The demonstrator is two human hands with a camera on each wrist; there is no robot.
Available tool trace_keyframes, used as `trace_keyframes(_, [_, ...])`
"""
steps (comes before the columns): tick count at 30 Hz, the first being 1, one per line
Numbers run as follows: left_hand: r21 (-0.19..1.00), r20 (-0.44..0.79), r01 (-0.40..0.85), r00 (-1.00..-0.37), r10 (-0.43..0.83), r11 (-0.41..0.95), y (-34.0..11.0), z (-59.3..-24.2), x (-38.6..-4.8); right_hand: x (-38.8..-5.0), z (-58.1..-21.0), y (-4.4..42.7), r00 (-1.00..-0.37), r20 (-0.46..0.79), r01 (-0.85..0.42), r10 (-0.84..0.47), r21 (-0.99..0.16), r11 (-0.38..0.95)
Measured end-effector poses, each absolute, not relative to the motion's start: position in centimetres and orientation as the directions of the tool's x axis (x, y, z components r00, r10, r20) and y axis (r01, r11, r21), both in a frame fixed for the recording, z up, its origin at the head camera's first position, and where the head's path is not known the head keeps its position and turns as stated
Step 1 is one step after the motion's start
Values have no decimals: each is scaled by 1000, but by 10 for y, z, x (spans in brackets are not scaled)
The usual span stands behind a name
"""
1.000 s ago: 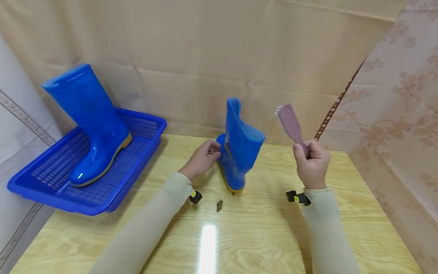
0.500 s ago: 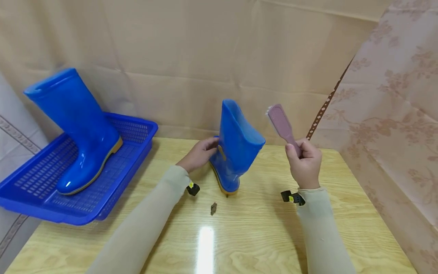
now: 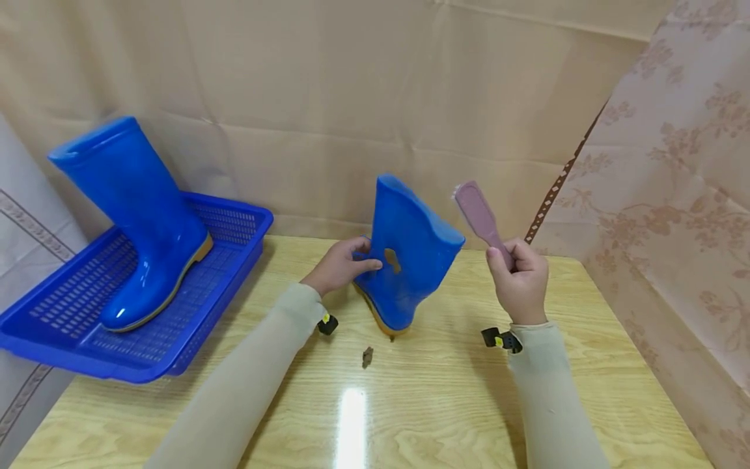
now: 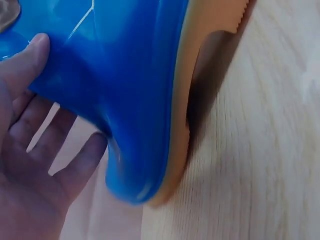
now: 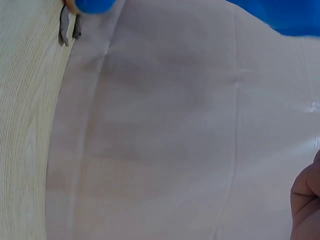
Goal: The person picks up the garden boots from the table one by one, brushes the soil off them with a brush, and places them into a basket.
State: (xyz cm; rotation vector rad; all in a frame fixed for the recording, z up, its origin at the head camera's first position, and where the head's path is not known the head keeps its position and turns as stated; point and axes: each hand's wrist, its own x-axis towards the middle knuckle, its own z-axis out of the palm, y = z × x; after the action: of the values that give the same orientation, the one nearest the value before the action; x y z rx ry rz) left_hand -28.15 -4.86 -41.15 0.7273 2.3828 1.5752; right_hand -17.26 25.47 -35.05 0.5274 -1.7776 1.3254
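A blue rain boot with a yellowish sole stands tilted mid-table, its shaft leaning right. A brown, mud-like patch marks the side of the shaft. My left hand grips the boot at the front of its ankle; in the left wrist view the thumb presses the near side while the fingers reach round the front. To the right, my right hand holds a mauve brush by its handle, raised above the table and apart from the boot. The brush's pale bristles face left.
On the left, a second blue rain boot stands in a blue plastic basket. A small brown clump lies on the wooden table in front of the held boot. A beige cloth hangs behind.
The held boot has turned and leaned further right, showing more of its muddy side. My left thumb now lies on that side. The brush stays raised in my right hand.
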Motion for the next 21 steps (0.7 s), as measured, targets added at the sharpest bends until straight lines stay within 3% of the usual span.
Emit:
trace_keyframes(11, [844, 188, 282, -952, 241, 456, -55, -402, -251, -174, -350, 255, -540, 802, -709, 254, -596, 377])
trace_keyframes(21, [789, 301, 289, -951, 70, 542, -58, -383, -218, -177, -355, 251, -557, 807, -719, 197, -587, 372])
